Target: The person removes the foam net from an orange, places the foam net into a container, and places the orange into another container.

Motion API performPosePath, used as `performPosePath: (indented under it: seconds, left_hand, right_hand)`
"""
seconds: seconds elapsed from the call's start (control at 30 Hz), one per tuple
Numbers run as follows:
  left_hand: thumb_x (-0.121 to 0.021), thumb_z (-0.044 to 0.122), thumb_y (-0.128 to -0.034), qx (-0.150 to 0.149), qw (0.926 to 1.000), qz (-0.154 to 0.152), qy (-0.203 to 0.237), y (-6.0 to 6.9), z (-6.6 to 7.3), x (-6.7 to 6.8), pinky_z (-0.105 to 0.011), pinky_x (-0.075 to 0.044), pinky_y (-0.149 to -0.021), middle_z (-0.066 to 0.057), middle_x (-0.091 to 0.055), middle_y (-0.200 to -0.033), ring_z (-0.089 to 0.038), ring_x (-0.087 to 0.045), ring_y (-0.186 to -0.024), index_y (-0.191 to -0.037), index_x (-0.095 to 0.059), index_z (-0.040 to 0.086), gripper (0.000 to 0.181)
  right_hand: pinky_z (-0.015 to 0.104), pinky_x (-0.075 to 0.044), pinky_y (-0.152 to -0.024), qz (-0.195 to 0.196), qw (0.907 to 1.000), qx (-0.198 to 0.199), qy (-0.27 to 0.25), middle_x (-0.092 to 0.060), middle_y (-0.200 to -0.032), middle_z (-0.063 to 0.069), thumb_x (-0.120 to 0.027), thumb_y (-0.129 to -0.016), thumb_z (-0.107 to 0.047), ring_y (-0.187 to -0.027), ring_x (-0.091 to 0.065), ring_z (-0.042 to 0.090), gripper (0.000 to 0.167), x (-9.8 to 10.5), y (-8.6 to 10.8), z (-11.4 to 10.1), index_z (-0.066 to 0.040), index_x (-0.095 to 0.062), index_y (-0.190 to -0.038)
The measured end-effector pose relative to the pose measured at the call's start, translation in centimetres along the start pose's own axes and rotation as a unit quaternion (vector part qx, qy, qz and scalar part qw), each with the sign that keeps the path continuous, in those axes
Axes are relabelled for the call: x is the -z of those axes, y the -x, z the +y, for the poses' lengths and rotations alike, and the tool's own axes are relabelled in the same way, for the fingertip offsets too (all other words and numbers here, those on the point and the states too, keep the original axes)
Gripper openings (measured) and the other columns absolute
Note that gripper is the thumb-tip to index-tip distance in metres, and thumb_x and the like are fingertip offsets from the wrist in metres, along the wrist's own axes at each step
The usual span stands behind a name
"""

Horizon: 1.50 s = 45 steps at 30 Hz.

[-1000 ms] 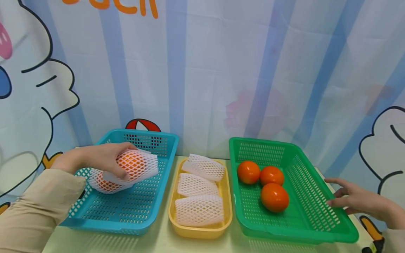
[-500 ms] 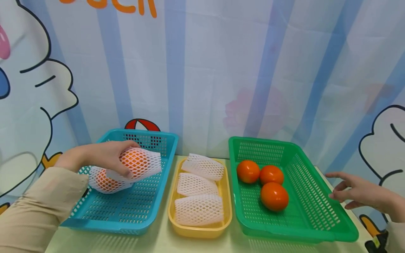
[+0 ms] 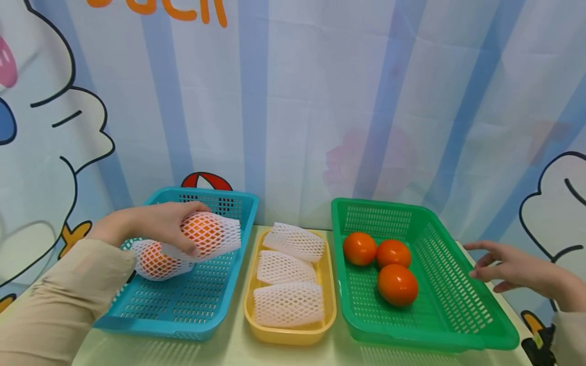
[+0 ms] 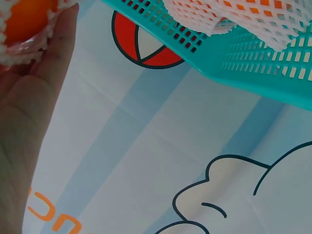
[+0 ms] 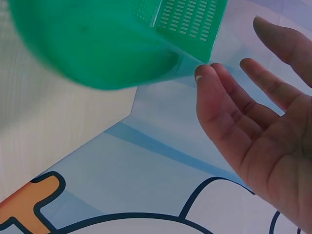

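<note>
My left hand (image 3: 157,226) grips a round orange-red fruit (image 3: 206,235) in a white foam net sleeve, over the blue basket (image 3: 183,328). One end of the sleeve sticks out past the fruit to the right. Behind and below that hand lies another netted fruit (image 3: 157,264) in the basket, partly covered. The left wrist view has the held fruit cut off at its top left corner. My right hand (image 3: 522,267) holds nothing; its fingers are loosely bent beside the right rim of the green basket (image 3: 430,338). Inside that basket are three bare orange-red fruits (image 3: 397,285).
Between the baskets stands a yellow tray (image 3: 293,338) with three flattened white foam nets (image 3: 288,305). All three containers share a pale table (image 3: 229,351). A striped cartoon curtain (image 3: 293,112) hangs right behind them.
My left hand has shifted to the right with the netted fruit, showing more of the one lying behind it. My right hand has moved slightly up and stays near the green rim.
</note>
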<state>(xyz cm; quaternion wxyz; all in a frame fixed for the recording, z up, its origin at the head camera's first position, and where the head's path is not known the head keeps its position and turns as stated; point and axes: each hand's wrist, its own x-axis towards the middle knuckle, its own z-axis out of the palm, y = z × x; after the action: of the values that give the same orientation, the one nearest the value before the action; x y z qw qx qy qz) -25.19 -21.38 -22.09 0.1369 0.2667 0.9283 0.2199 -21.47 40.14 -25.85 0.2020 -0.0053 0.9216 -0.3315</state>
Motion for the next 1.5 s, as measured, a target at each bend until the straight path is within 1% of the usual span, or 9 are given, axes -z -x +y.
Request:
performPosePath:
  seconds: [0.13,0.23,0.53,0.7,0.93,1.1,1.23,1.37,1.5]
  left_hand:
    - [-0.073,0.028,-0.0724,-0.009,0.9999,-0.001,0.007,-0.3,0.2,0.0,-0.033,-0.048,-0.07,-0.007,-0.054,-0.112,-0.019,-0.054,-0.089,-0.132,-0.038,0.008,0.072]
    - [-0.073,0.028,-0.0723,-0.016,0.9999,0.001,0.003,-0.6,0.4,-0.1,-0.033,-0.048,-0.07,-0.006,-0.054,-0.112,-0.018,-0.054,-0.089,-0.132,-0.039,0.008,0.072]
    - [-0.073,0.027,-0.0736,-0.016,0.9999,-0.001,0.002,-0.9,1.2,0.0,-0.033,-0.047,-0.072,-0.005,-0.055,-0.111,-0.018,-0.054,-0.089,-0.132,-0.038,0.007,0.071]
    - [-0.072,0.029,-0.0737,-0.021,0.9996,0.006,-0.017,-1.2,1.5,0.0,-0.033,-0.046,-0.074,-0.005,-0.055,-0.112,-0.018,-0.053,-0.09,-0.132,-0.039,0.007,0.07]
    - [-0.072,0.031,-0.0731,-0.026,0.9993,0.005,-0.026,-1.6,1.6,-0.3,-0.033,-0.046,-0.074,-0.004,-0.055,-0.112,-0.018,-0.053,-0.091,-0.132,-0.04,0.009,0.07]
    - [-0.073,0.034,-0.0723,-0.023,0.9993,0.001,-0.03,-1.8,2.0,-0.5,-0.033,-0.046,-0.074,-0.004,-0.055,-0.112,-0.018,-0.053,-0.092,-0.133,-0.039,0.011,0.073]
    - [-0.072,0.031,-0.0729,-0.021,0.9994,0.001,-0.028,-1.9,2.4,-0.7,-0.033,-0.047,-0.073,-0.004,-0.055,-0.113,-0.018,-0.053,-0.092,-0.133,-0.04,0.013,0.07]
    - [-0.071,0.03,-0.073,-0.025,0.9993,0.001,-0.028,-2.1,2.7,-0.8,-0.033,-0.046,-0.074,-0.003,-0.055,-0.114,-0.018,-0.052,-0.092,-0.134,-0.039,0.013,0.071]
    - [-0.072,0.03,-0.0735,-0.033,0.9993,-0.002,-0.019,-2.5,2.9,-1.0,-0.033,-0.046,-0.074,-0.002,-0.055,-0.114,-0.018,-0.052,-0.093,-0.133,-0.04,0.015,0.069]
  right_hand:
    - [0.046,-0.05,-0.075,-0.001,0.9999,0.012,0.003,-0.049,-0.11,0.021,-0.059,-0.092,-0.026,-0.092,-0.058,0.025,0.078,0.0,-0.1,-0.3,0.01,-0.012,-0.143]
    - [0.046,-0.05,-0.075,-0.005,0.9997,0.025,0.0,-0.049,-0.11,0.022,-0.058,-0.092,-0.024,-0.093,-0.059,0.026,0.076,0.1,-0.2,-0.6,0.01,-0.013,-0.142]
    - [0.047,-0.05,-0.077,-0.012,0.9989,0.045,-0.01,-0.049,-0.112,0.022,-0.058,-0.092,-0.02,-0.096,-0.059,0.029,0.073,0.1,-0.5,-1.7,0.01,-0.014,-0.142]
    - [0.046,-0.05,-0.077,-0.017,0.9978,0.062,-0.017,-0.047,-0.115,0.024,-0.059,-0.092,-0.02,-0.098,-0.058,0.031,0.073,-0.2,-0.6,-2.2,0.008,-0.015,-0.143]
    - [0.044,-0.051,-0.077,-0.03,0.9949,0.09,-0.032,-0.047,-0.116,0.024,-0.058,-0.092,-0.016,-0.099,-0.057,0.032,0.069,-0.5,-0.8,-2.7,0.007,-0.018,-0.143]
    - [0.046,-0.05,-0.078,-0.034,0.9946,0.092,-0.035,-0.046,-0.119,0.025,-0.058,-0.091,-0.017,-0.1,-0.057,0.032,0.07,-0.7,-1.1,-3.3,0.006,-0.018,-0.143]
    - [0.046,-0.05,-0.078,-0.036,0.9945,0.092,-0.033,-0.044,-0.121,0.027,-0.059,-0.091,-0.019,-0.101,-0.056,0.033,0.071,-0.9,-1.3,-3.8,0.005,-0.018,-0.144]
    - [0.047,-0.05,-0.079,-0.04,0.9937,0.099,-0.034,-0.043,-0.122,0.027,-0.059,-0.091,-0.02,-0.102,-0.056,0.033,0.072,-1.0,-1.4,-4.2,0.005,-0.018,-0.144]
    - [0.047,-0.05,-0.079,-0.041,0.9934,0.102,-0.031,-0.044,-0.12,0.026,-0.06,-0.091,-0.02,-0.101,-0.056,0.033,0.072,-1.1,-1.5,-4.4,0.004,-0.018,-0.144]
